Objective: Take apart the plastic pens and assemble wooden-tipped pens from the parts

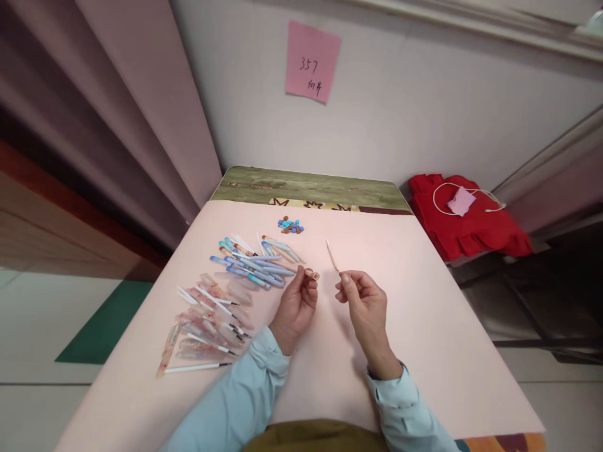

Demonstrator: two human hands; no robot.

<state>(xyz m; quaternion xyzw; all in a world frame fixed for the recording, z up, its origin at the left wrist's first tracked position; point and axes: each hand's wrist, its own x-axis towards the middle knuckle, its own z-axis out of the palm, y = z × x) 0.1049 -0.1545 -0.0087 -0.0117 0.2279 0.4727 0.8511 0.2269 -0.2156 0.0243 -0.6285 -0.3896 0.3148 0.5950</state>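
Note:
My left hand (294,309) is closed around a light brown pen barrel (309,273), whose round open end faces me. Pinched between the thumb and fingers of my right hand (366,306) is a thin, pale pen refill (331,254), pointing up and away, apart from the barrel. Just left of my left hand lies a pile of blue and brown pens (257,265). Behind them sits a small heap of blue, turquoise and brown plugs (291,226). Nearer me on the left are clear pinkish wrappers (207,320) with several white refills (198,367) among them.
A pale pink cover lies over the table (424,351), with a green wood-patterned strip (311,185) along its far edge. The wall behind bears a pink note (313,61). At the right, a red cloth (464,232) carries a white cable (440,204).

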